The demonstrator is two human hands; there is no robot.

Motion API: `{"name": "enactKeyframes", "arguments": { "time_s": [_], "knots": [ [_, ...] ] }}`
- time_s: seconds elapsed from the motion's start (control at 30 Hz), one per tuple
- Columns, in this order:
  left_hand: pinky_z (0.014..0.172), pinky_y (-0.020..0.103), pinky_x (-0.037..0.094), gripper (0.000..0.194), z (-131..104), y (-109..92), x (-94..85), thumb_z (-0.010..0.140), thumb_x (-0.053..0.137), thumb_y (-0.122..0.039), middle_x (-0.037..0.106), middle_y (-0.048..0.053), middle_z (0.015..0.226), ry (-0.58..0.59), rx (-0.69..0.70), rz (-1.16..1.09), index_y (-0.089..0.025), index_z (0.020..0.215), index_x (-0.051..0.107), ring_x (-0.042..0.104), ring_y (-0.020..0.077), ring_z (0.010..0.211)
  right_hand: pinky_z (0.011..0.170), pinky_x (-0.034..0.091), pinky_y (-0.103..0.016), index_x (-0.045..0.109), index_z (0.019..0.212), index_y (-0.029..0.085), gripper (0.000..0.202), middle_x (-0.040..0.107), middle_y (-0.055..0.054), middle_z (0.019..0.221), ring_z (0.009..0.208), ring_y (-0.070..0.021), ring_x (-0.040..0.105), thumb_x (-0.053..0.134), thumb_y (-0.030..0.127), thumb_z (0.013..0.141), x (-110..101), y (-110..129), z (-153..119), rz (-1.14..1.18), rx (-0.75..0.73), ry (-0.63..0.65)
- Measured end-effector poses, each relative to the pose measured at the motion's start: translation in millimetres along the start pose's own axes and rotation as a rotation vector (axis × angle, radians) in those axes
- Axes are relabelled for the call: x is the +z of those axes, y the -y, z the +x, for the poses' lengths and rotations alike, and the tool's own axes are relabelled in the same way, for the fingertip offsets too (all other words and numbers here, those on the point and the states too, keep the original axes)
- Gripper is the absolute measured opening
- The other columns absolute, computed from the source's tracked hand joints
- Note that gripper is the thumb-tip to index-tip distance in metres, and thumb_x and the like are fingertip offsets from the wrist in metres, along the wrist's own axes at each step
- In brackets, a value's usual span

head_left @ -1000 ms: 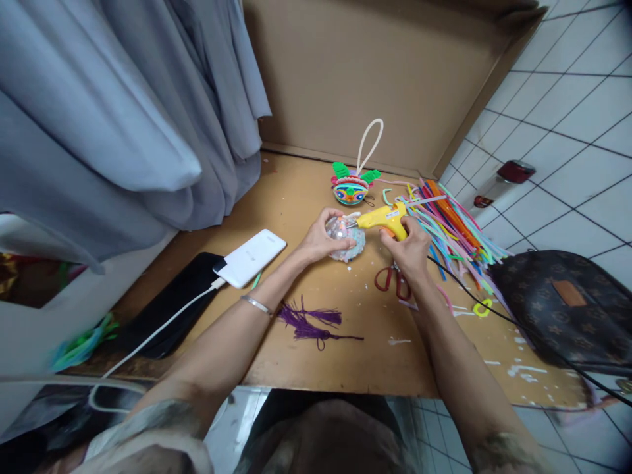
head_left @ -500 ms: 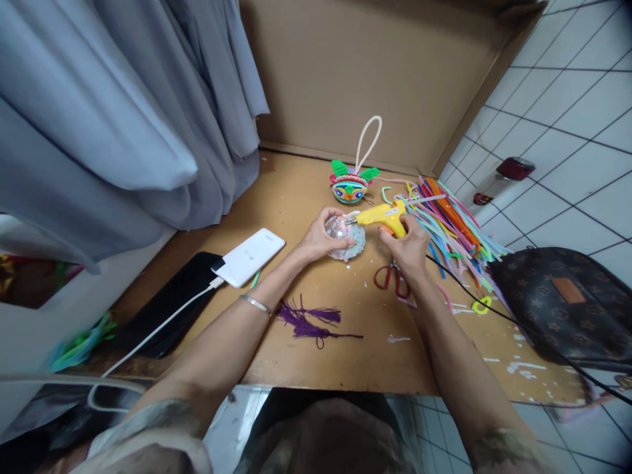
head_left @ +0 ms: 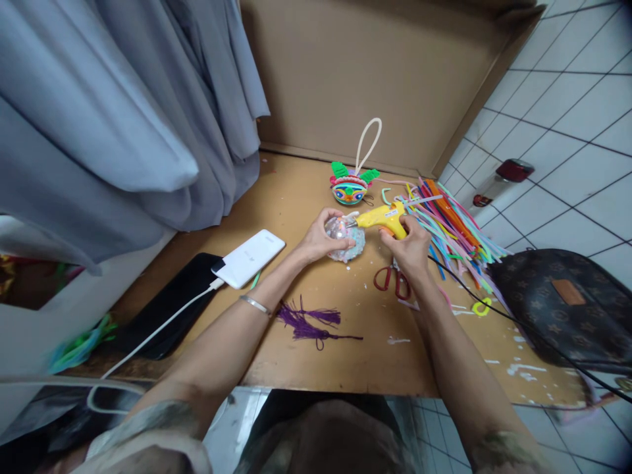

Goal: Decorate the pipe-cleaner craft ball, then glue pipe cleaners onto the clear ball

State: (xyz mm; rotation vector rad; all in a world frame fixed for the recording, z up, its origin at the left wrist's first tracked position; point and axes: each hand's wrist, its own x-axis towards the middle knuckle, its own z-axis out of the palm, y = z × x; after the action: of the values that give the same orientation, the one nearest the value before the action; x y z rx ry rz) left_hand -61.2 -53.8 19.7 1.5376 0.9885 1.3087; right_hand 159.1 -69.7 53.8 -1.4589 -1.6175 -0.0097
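Between the thumb and fingers of my left hand point(head_left: 320, 237) is a clear, round ball point(head_left: 342, 232) edged with pale fuzzy pipe-cleaner trim. My right hand point(head_left: 409, 245) is wrapped round the grip of a yellow glue gun point(head_left: 382, 218). Its metal nozzle points left, at the upper part of the ball; whether it touches, I cannot tell. A translucent glue stick point(head_left: 423, 200) juts from the gun's back end. Behind the ball sits a colourful lion-head ornament point(head_left: 349, 189) with green ears and a white loop. Red-handled scissors point(head_left: 394, 280) lie beneath my right hand, their blades partly hidden.
Many-coloured pipe cleaners point(head_left: 457, 220) are heaped at the right, near a dark patterned bag point(head_left: 567, 306). Purple tassels point(head_left: 311, 320) lie in front. A white power bank point(head_left: 251, 258) with a cable rests at left, partly over a black phone-like slab point(head_left: 172, 309). The gun's black cord point(head_left: 474, 296) runs right.
The glue gun has tilted very slightly, its glue stick end a little lower and further left. Both hands stay in nearly the same place.
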Motion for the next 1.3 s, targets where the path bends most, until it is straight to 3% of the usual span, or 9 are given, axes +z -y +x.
{"name": "enactKeyframes", "arguments": {
  "time_s": [0.53,0.8,1.03,1.3],
  "knots": [
    [0.090,0.036,0.050,0.069,1.3,1.3,0.2,0.049,0.089,-0.036,0.061,0.003,0.110,-0.005,0.000,-0.003,-0.021,0.107,0.056,0.059,0.0177,0.092,0.058,0.034,-0.028,0.050,0.073,0.024,0.028,0.048,0.005,0.061,0.058,-0.0135,0.042,0.063,0.047,0.063,2.0,-0.4,-1.0,0.053,0.034,0.009],
    [0.089,0.034,0.050,0.070,1.9,0.9,-0.5,0.048,0.088,-0.039,0.061,0.003,0.111,-0.011,-0.004,0.007,-0.021,0.107,0.055,0.059,0.0180,0.093,0.061,0.038,-0.029,0.046,0.071,0.025,0.030,0.047,0.005,0.064,0.063,-0.0145,0.045,0.065,0.046,0.063,8.0,-8.1,1.4,0.099,0.090,-0.083],
    [0.090,0.036,0.051,0.070,3.5,5.1,-0.4,0.049,0.089,-0.038,0.061,0.003,0.112,-0.002,0.004,-0.004,-0.022,0.109,0.055,0.061,0.0184,0.093,0.060,0.039,-0.029,0.047,0.071,0.024,0.029,0.049,0.006,0.062,0.060,-0.0140,0.046,0.065,0.044,0.061,8.2,-8.1,-0.1,0.141,0.100,-0.002],
    [0.089,0.035,0.051,0.069,1.7,2.2,-0.3,0.050,0.088,-0.037,0.061,0.004,0.111,0.011,0.001,0.001,-0.022,0.109,0.054,0.060,0.0181,0.092,0.061,0.037,-0.029,0.045,0.072,0.025,0.031,0.047,0.005,0.065,0.062,-0.0140,0.044,0.064,0.048,0.063,5.4,-5.0,-0.3,0.104,0.073,0.005]
  ]
}}
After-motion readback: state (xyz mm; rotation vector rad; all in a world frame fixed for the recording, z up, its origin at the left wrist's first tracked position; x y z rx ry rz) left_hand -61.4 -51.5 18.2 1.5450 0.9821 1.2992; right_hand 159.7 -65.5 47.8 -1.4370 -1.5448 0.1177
